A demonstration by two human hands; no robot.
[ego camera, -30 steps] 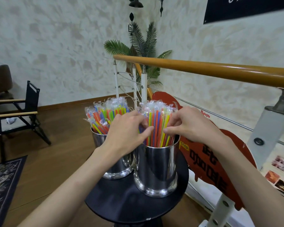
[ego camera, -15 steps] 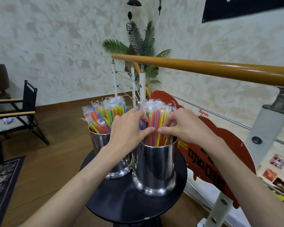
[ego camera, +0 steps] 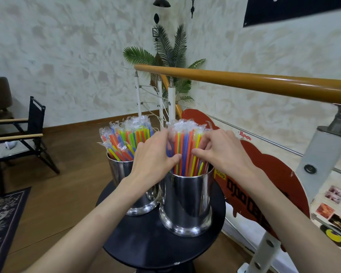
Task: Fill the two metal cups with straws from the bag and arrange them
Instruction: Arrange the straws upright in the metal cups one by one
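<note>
While both hands work at the right-hand cup, the scene runs left to right like so. Far left: dark folding chair w/ pale wooden armrests [ego camera: 18,138], patterned dark rug [ego camera: 2,219] on the brown wood floor below it. Centre: small round black table [ego camera: 146,247] carrying two shiny metal cups, touching or nearly so. Left metal cup [ego camera: 122,172] is packed w/ clear-wrapped multicolour straws [ego camera: 124,140] that fan out toward the left. Left hand [ego camera: 154,156] reaches across in front of that cup, fingers curled round the left side of the wrapped colourful straw bundle [ego camera: 187,150] standing upright in the right metal cup [ego camera: 187,201], thumb pressing its front. Right hand [ego camera: 220,152] grips the same bundle from the right side, fingers curled in among the straws. Behind: green palm plant [ego camera: 165,56] against the textured wall, orange-brown wooden handrail [ego camera: 244,83] on white posts. Right: red cut-out sign w/ "Popeye" lettering [ego camera: 264,174] leaning at the railing.
</note>
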